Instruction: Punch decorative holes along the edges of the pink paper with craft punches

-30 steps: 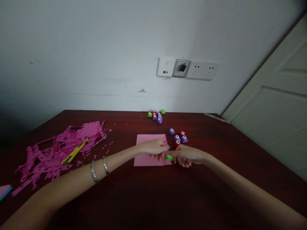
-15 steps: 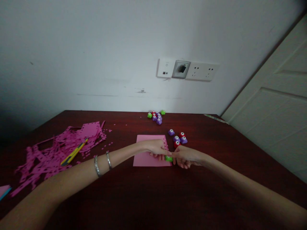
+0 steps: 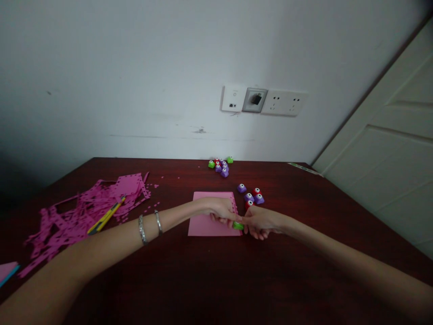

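A small green craft punch [image 3: 238, 225] sits at the right edge of a pink paper sheet [image 3: 202, 224], near its lower corner. My left hand [image 3: 221, 210] reaches over the sheet, its fingers curled and closed on the punch from the left. From the right, my right hand [image 3: 263, 221] grips the same punch, with thumb and forefinger at its top and the other fingers bent. The two hands meet above it and hide part of it. Small cut marks run along the sheet's right side. Just beyond my right hand is a red punch [image 3: 249, 204], partly covered.
Purple punches [image 3: 241, 188] and another red one stand behind my right hand. Several more punches [image 3: 218, 168] cluster near the wall. At left, a yellow utility knife [image 3: 106, 216] lies on a heap of pink paper scraps [image 3: 67, 221]. Wall sockets [image 3: 284, 103] are above the table.
Both hands stay at the green punch, and the left fingertips have shifted slightly on it. The left forearm has moved a little to the right.
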The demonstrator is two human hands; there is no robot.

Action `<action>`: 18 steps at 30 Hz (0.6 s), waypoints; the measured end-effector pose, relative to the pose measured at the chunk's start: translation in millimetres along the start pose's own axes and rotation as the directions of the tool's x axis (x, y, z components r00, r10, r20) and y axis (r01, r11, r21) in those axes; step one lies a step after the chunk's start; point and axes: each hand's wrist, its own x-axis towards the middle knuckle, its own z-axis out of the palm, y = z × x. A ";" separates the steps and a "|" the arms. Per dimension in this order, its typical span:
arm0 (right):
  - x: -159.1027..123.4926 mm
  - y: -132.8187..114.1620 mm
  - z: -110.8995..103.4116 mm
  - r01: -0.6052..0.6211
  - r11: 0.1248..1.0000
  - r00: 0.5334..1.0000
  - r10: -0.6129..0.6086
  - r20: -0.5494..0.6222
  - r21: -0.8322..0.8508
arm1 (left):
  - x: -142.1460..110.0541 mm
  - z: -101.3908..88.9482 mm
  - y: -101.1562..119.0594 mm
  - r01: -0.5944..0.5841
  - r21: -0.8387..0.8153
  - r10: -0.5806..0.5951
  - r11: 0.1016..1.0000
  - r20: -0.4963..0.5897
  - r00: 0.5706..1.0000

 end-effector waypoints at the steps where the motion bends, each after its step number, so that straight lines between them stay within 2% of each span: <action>1: 0.0 -0.8 0.2 -0.003 1.000 1.000 0.003 -0.001 -0.014 | 0.6 -0.9 -0.1 0.007 -0.011 -0.007 1.000 0.012 1.000; 6: -2.5 -6.3 -0.1 -0.006 0.999 1.000 0.006 -0.001 -0.045 | 6.4 -6.8 -2.4 0.049 -0.065 -0.043 0.997 0.088 0.995; 14: -2.9 -13.9 -0.5 -0.021 0.995 0.999 0.024 0.030 -0.097 | 13.3 -9.0 -10.4 0.035 -0.146 -0.005 0.989 0.199 0.980; 16: -2.1 -13.4 0.3 -0.031 0.994 0.999 0.034 0.028 -0.103 | 12.3 -8.1 -10.3 0.043 -0.147 -0.014 0.988 0.193 0.981; 18: -1.8 -11.9 0.5 -0.029 0.994 0.999 0.032 0.024 -0.101 | 9.9 -6.5 -8.8 0.038 -0.124 -0.020 0.992 0.144 0.989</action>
